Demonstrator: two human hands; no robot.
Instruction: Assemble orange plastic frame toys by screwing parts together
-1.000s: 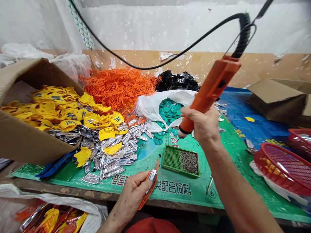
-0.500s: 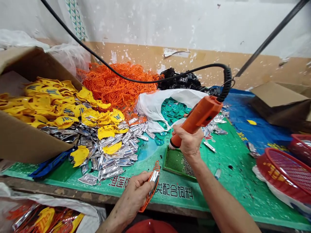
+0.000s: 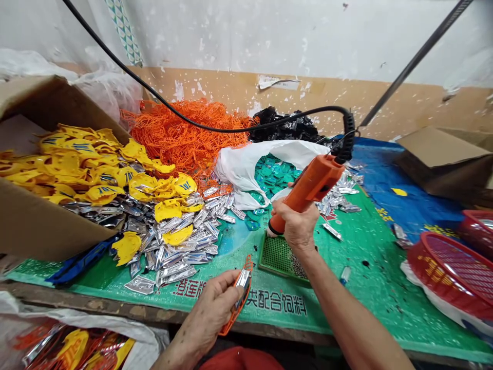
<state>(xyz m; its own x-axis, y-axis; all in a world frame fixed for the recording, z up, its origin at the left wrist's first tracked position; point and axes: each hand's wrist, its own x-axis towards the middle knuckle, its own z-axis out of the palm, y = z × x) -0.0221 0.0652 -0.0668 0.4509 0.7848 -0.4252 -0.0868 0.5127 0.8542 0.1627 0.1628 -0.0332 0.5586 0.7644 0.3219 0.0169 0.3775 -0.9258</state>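
Note:
My left hand (image 3: pixel 217 303) pinches an orange plastic frame (image 3: pixel 248 263) with a shiny silver plate (image 3: pixel 243 279) lying in it, close to the table's front edge. My right hand (image 3: pixel 298 223) is wrapped around an orange electric screwdriver (image 3: pixel 308 190), tilted with its lower end down over a green perforated tray (image 3: pixel 275 254). Small screws (image 3: pixel 296 266) lie in the tray's right part. The screwdriver's tip is hidden behind my hand and the tray area. A black cable (image 3: pixel 215 128) runs from the tool's top.
Yellow pieces (image 3: pixel 82 159) spill from a cardboard box (image 3: pixel 42 221) onto silver plates (image 3: pixel 188 252). Behind lie orange frames (image 3: pixel 188 133), black parts (image 3: pixel 285 126) and a white bag (image 3: pixel 239 172) of green pieces (image 3: pixel 275 174). Red baskets (image 3: pixel 435 277) stand right; a sack (image 3: pixel 150 334) sits lower left.
The screwdriver's upper end has shifted slightly left and down with my right hand. My left hand holds the orange frame in nearly the same place.

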